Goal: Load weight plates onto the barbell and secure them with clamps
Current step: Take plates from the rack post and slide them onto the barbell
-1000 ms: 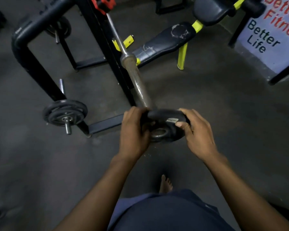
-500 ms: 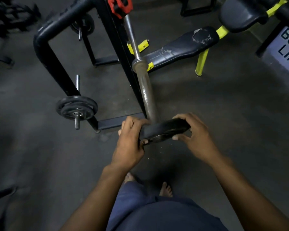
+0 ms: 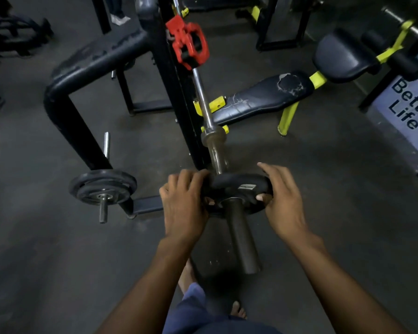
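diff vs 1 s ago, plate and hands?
The weight plate went from just off the tip of the barbell sleeve to threaded on it and slid toward the collar; the sleeve end now pokes out behind it. Left hand and right hand keep their grip. The red clamp remains on the shaft, untouched.
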